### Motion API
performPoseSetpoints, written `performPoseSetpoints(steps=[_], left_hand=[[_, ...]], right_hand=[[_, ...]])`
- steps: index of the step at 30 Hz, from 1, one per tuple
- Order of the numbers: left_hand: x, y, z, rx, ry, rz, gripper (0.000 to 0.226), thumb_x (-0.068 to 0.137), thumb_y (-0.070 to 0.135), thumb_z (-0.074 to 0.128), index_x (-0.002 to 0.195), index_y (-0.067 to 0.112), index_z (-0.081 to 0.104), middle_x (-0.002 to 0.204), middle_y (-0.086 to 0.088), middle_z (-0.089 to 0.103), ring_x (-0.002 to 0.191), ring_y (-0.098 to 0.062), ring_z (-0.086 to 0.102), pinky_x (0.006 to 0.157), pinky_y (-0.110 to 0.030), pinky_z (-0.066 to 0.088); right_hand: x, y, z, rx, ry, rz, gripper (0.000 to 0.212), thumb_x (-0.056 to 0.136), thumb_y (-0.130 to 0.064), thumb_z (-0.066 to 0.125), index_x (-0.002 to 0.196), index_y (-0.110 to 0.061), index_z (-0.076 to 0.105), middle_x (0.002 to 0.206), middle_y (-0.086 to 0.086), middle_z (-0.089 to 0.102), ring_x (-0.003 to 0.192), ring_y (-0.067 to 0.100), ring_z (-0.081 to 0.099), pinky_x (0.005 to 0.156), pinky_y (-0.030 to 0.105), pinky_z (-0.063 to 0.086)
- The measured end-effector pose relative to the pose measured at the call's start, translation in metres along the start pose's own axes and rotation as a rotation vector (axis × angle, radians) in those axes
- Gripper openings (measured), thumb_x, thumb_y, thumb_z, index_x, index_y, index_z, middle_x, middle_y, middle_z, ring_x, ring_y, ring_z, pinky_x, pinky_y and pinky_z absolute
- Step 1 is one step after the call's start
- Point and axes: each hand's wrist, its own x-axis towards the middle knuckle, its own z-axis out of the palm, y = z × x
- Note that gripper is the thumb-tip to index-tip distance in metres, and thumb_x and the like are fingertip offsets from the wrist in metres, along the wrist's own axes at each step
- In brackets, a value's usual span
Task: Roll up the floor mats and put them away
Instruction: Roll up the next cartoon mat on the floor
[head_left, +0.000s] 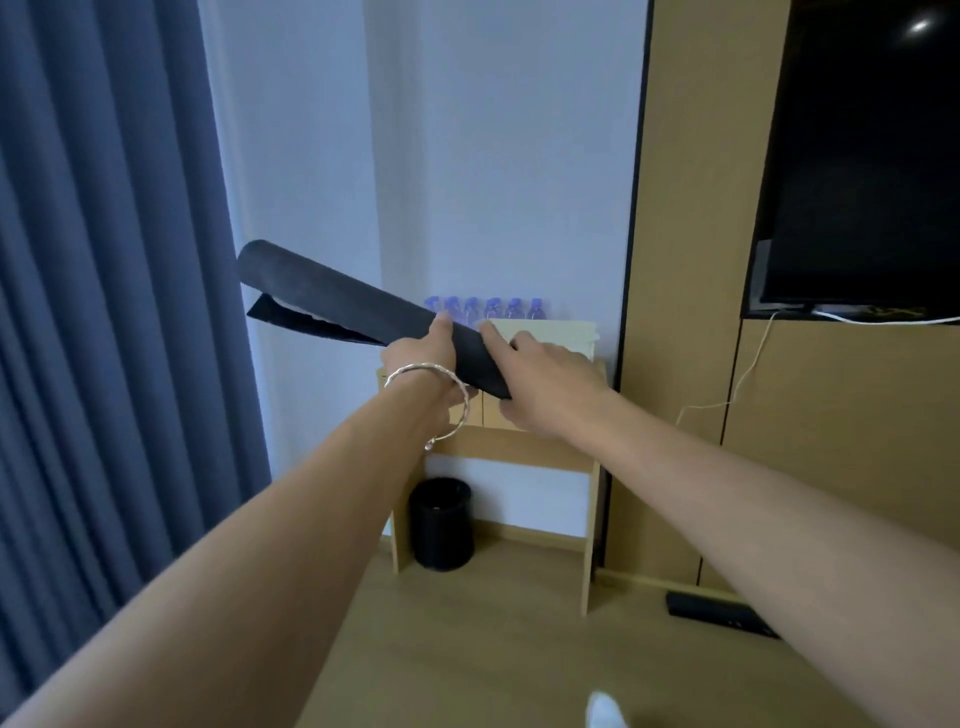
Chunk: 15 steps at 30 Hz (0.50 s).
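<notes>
Both forearms reach in from the bottom corners and meet mid-frame on the rolled mat (337, 296). We hold it in the air in front of the small wooden surface (519, 447), its far end pointing to 10 o'clock, toward the curtain (104, 312). Our left hand (426, 364), wearing a bracelet (431, 371), wraps the roll, thumb on top and the rest curled beneath. Our right hand (545, 384) clasps the near end at 4 o'clock of the left, fingers (488, 332) laid over the top, thumb under. Roll not tight: a loose flap (291, 317) sags from the far end. We judge the rolling nearly done and the putting-away in hand. Next move calls for tucking that flap, then choosing a spot. Bottles (483, 307) line the back of the surface and a bin (440, 525) stands beneath at 6 o'clock, so room looks limited.
</notes>
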Motion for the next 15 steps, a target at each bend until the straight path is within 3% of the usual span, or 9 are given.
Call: performPoseSetpoints(steps=[3,5,7,9,15], left_hand=[[0.025,-0.018,0.007,-0.003,0.045,-0.051,0.046,0.083,0.035,0.061,0.119,0.008,0.048,0.083,-0.008,0.059,0.051,-0.027,0.061,0.051,-0.029,0.052],[0.048,-0.036,0.011,-0.016,0.066,-0.071,0.053,0.085,0.039,0.059,0.125,0.009,0.044,0.096,-0.010,0.060,0.065,-0.031,0.065,0.057,-0.034,0.056],[0.072,-0.057,0.015,-0.031,0.114,-0.119,0.058,0.085,0.042,0.058,0.130,0.010,0.040,0.109,-0.008,0.057,0.088,-0.034,0.062,0.074,-0.044,0.057],[0.093,-0.083,0.019,-0.006,0.147,-0.173,0.059,0.085,0.041,0.059,0.132,0.011,0.040,0.116,-0.008,0.056,0.097,-0.033,0.058,0.079,-0.046,0.056],[0.163,-0.174,0.034,0.065,0.112,-0.365,0.046,0.090,0.031,0.060,0.128,0.010,0.045,0.121,-0.013,0.055,0.102,-0.031,0.059,0.043,-0.034,0.051]], right_hand=[[0.009,0.018,0.028,0.042,-0.020,-0.006,0.078,0.088,-0.017,0.055,0.150,-0.024,0.008,0.122,0.012,0.048,0.103,0.036,0.055,0.067,0.036,0.039],[0.014,0.029,0.052,0.035,-0.055,-0.013,0.077,0.089,-0.017,0.053,0.151,-0.024,0.008,0.120,0.012,0.049,0.100,0.035,0.056,0.066,0.035,0.040],[0.017,0.039,0.079,0.035,-0.101,-0.021,0.080,0.088,-0.018,0.056,0.151,-0.024,0.007,0.120,0.011,0.050,0.098,0.033,0.056,0.063,0.034,0.039],[0.018,0.048,0.109,0.060,-0.163,-0.022,0.082,0.087,-0.018,0.057,0.151,-0.022,0.007,0.120,0.011,0.051,0.096,0.032,0.055,0.062,0.034,0.039],[0.035,0.076,0.215,0.001,-0.281,-0.024,0.080,0.090,-0.023,0.057,0.151,-0.022,0.007,0.127,0.010,0.044,0.102,0.028,0.051,0.063,0.033,0.034]])
